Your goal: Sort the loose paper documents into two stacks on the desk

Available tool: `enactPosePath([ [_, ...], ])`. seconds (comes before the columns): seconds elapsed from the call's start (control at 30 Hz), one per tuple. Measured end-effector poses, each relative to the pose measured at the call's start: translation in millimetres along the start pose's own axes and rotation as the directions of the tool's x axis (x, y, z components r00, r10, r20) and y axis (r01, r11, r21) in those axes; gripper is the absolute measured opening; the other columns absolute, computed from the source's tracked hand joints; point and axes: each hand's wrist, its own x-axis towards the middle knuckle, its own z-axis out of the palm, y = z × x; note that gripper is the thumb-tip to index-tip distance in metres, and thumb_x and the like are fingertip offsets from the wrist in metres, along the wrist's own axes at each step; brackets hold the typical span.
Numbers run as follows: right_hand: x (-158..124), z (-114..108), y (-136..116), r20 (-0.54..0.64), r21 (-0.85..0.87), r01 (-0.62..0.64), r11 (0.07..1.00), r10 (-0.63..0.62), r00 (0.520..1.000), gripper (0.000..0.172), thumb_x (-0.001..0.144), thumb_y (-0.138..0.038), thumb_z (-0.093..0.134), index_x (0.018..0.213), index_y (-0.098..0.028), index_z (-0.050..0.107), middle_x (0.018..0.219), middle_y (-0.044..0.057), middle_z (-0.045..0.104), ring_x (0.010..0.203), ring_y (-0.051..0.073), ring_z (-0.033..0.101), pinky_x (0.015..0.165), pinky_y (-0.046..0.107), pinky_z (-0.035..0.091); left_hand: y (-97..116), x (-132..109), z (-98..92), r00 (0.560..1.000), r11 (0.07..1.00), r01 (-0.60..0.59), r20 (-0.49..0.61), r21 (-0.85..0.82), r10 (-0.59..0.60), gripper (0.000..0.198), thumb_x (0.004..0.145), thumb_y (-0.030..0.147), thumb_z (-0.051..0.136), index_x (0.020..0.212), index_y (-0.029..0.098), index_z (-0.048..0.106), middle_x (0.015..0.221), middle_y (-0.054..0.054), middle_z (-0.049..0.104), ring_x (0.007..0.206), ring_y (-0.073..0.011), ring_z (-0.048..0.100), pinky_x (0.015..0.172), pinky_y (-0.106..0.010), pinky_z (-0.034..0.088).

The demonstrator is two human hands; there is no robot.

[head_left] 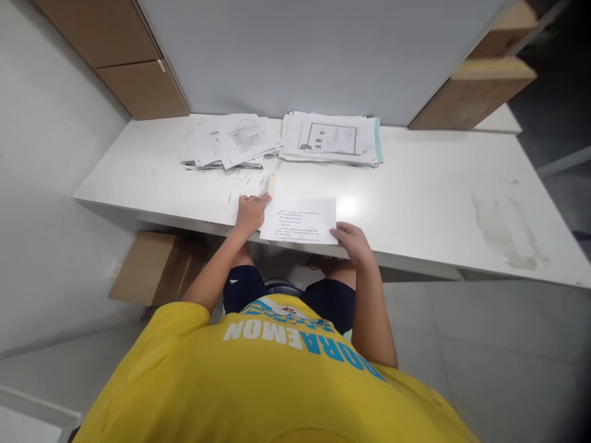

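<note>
A printed sheet of paper lies near the front edge of the white table, with lines of dark text on it. My right hand pinches the sheet at its lower right edge, thumb on top. Just left of the sheet, my left hand has its fingers curled, their tips on the near end of a small cream block-shaped object. Its exact kind is too small to make out. Part of that object is covered by my fingers.
Toward the back are a loose pile of papers and a neater paper stack with a teal edge. Cardboard boxes stand at the left, another box at the back right, and one under the table.
</note>
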Motion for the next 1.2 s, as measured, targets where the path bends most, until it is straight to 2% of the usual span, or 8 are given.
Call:
enactPosePath([
  [0.27, 0.8, -8.5, 3.2, 0.08, 0.11, 0.031, 0.993, -0.04, 0.996, 0.03, 0.058, -0.044, 0.08, 0.076, -0.023, 0.068, 0.074, 0.001, 0.068, 0.074, 0.02, 0.062, 0.069, 0.032, 0.051, 2.7, -8.7, -6.0, 0.999, 1.0, -0.001, -0.035, -0.008, 0.0, 0.051, 0.09, 0.01, 0.04, 0.136, 0.021, 0.06, 0.144, -0.007, 0.059, 0.122, -0.0279, 0.059, 0.098, -0.048, 0.039],
  [0.43, 17.3, -40.6, 1.2, -0.092, 0.152, 0.133, 0.979, -0.12, 0.988, 0.03, 0.056, -0.043, 0.079, 0.075, -0.023, 0.068, 0.072, 0.0, 0.067, 0.075, 0.021, 0.063, 0.07, 0.033, 0.052, -2.2, -14.8, -4.8, 0.993, 1.0, -0.003, -0.12, -0.016, 0.001, 0.056, 0.089, 0.01, 0.039, 0.143, 0.02, 0.054, 0.147, -0.007, 0.056, 0.13, -0.0263, 0.055, 0.105, -0.045, 0.042],
  [0.57, 66.2, -69.7, -14.3, -0.253, 0.084, 0.175, 0.981, -0.149, 0.956, 0.03, 0.054, -0.04, 0.076, 0.074, -0.021, 0.065, 0.066, -0.002, 0.06, 0.066, 0.017, 0.057, 0.06, 0.029, 0.048, -7.5, -16.1, -2.3, 0.984, 0.999, 0.025, -0.177, -0.034, -0.03, 0.052, 0.09, 0.011, 0.039, 0.137, 0.02, 0.059, 0.139, -0.008, 0.063, 0.122, -0.0257, 0.061, 0.103, -0.044, 0.046],
  [0.67, 117.8, -81.3, -42.9, -0.321, -0.014, 0.204, 0.979, -0.198, 0.926, 0.026, 0.055, -0.038, 0.069, 0.073, -0.02, 0.062, 0.065, -0.002, 0.057, 0.065, 0.015, 0.053, 0.06, 0.028, 0.048, -11.5, -15.8, -0.4, 0.975, 0.998, 0.016, -0.219, -0.059, -0.029, 0.049, 0.09, 0.012, 0.04, 0.132, 0.021, 0.063, 0.131, -0.009, 0.068, 0.117, -0.0268, 0.065, 0.101, -0.046, 0.048],
  [0.83, 205.0, -72.3, -98.8, -0.318, -0.208, 0.222, 0.953, -0.281, 0.906, 0.016, 0.06, -0.034, 0.058, 0.067, -0.021, 0.053, 0.058, -0.006, 0.048, 0.061, 0.013, 0.048, 0.059, 0.026, 0.045, -16.2, -15.9, 6.9, 0.94, 0.994, 0.036, -0.335, -0.104, -0.069, 0.047, 0.088, 0.012, 0.04, 0.127, 0.022, 0.066, 0.126, -0.009, 0.071, 0.111, -0.0275, 0.068, 0.097, -0.047, 0.051],
  [0.93, 244.3, -61.8, -118.2, -0.336, -0.328, 0.211, 0.921, -0.323, 0.885, 0.011, 0.062, -0.031, 0.054, 0.066, -0.021, 0.053, 0.056, -0.005, 0.045, 0.064, 0.015, 0.048, 0.06, 0.027, 0.045, -15.8, -16.7, 6.7, 0.928, 0.992, 0.045, -0.363, -0.119, -0.085, 0.046, 0.088, 0.011, 0.041, 0.125, 0.023, 0.067, 0.123, -0.008, 0.072, 0.11, -0.0272, 0.069, 0.097, -0.047, 0.052],
  [1.07, 274.2, -58.1, -124.3, -0.362, -0.468, 0.196, 0.861, -0.39, 0.847, 0.015, 0.061, -0.024, 0.051, 0.071, -0.018, 0.061, 0.064, 0.001, 0.054, 0.078, 0.02, 0.053, 0.077, 0.033, 0.047, -13.1, -17.6, 3.8, 0.929, 0.99, 0.087, -0.35, -0.111, -0.121, 0.044, 0.089, 0.012, 0.041, 0.123, 0.022, 0.067, 0.121, -0.009, 0.073, 0.11, -0.0268, 0.069, 0.096, -0.046, 0.053],
  [1.2, 280.4, -58.9, -118.4, -0.316, -0.605, 0.232, 0.761, -0.497, 0.808, 0.032, 0.064, -0.021, 0.052, 0.09, -0.015, 0.069, 0.079, 0.009, 0.061, 0.09, 0.027, 0.06, 0.089, 0.041, 0.047, -10.9, -18.7, 7.4, 0.94, 0.989, 0.105, -0.313, -0.104, -0.133, 0.041, 0.089, 0.012, 0.043, 0.121, 0.021, 0.068, 0.119, -0.009, 0.074, 0.109, -0.0259, 0.069, 0.096, -0.045, 0.054],
])
